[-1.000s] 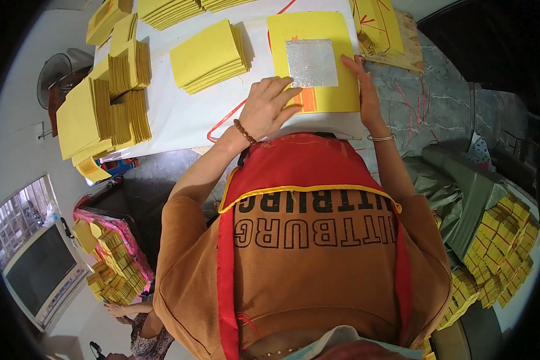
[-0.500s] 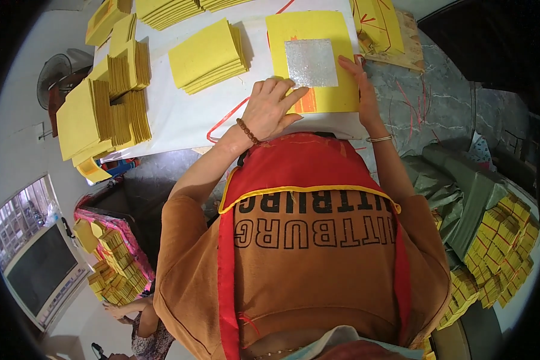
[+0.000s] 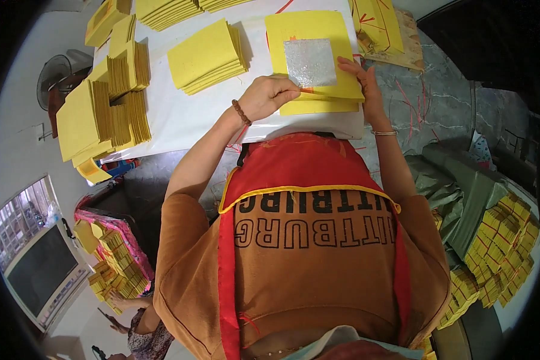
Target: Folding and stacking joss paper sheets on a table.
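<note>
Head view only.

Left hand (image 3: 269,96): loosely curled, fingertips pressed on the lower-left corner of the silver foil square (image 3: 309,62). Whether it pinches the foil or just presses it flat, cannot tell. Bead bracelet (image 3: 241,112) on that wrist.

Right hand (image 3: 366,84): fingers extended, flat, nothing clasped. It lies along the right edge of the yellow paper stack (image 3: 312,57), fingertips touching the foil's right side at about 3 o'clock of the square.

Foil square: lies flat on the top sheet of the stack, roughly centred, slightly toward the sheet's near edge. Stack sits on the white worktop (image 3: 186,114) at 12 o'clock of the frame, directly in front of the person. Lower sheets stick out at the near edge, under the left hand.

Around it:
- Fanned yellow pile (image 3: 207,55) at 9 o'clock of the stack, just beside, not touching.
- Upright yellow bundles (image 3: 105,102) at the worktop's left end, 10 o'clock of the frame.
- More yellow sheets with red string (image 3: 378,18) at 1 o'clock of the stack.
- Tied yellow bundles (image 3: 498,240) at 4 o'clock of the frame, beside green sacking (image 3: 456,192).
- Second person's hand (image 3: 121,303) at 7 o'clock, by a pink basket of bundles (image 3: 117,258).
</note>
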Action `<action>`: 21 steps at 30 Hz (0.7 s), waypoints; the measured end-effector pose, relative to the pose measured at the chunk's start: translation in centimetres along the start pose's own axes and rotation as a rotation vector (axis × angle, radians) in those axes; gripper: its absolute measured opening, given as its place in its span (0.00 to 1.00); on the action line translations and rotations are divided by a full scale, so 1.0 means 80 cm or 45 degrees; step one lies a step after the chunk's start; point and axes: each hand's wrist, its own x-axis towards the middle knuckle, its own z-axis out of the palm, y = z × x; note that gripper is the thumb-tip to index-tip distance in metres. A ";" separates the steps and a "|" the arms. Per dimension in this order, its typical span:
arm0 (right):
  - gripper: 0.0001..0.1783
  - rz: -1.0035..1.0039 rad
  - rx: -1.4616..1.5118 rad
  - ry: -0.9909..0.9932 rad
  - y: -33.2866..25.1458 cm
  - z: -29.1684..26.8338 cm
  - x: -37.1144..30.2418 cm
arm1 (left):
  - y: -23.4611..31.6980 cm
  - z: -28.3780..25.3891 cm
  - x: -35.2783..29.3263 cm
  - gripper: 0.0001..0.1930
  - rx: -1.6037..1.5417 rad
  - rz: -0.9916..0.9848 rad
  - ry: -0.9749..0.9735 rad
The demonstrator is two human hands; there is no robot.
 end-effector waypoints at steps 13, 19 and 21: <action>0.35 -0.070 -0.136 -0.004 -0.005 -0.002 0.001 | -0.010 -0.008 0.010 0.08 -0.423 -0.366 -0.089; 0.17 -0.211 -0.623 -0.084 -0.019 -0.003 -0.003 | -0.018 -0.004 0.011 0.08 -0.623 -0.454 0.048; 0.17 -0.207 -0.642 -0.073 -0.012 -0.007 -0.001 | -0.014 -0.009 0.009 0.09 -0.558 -0.481 -0.024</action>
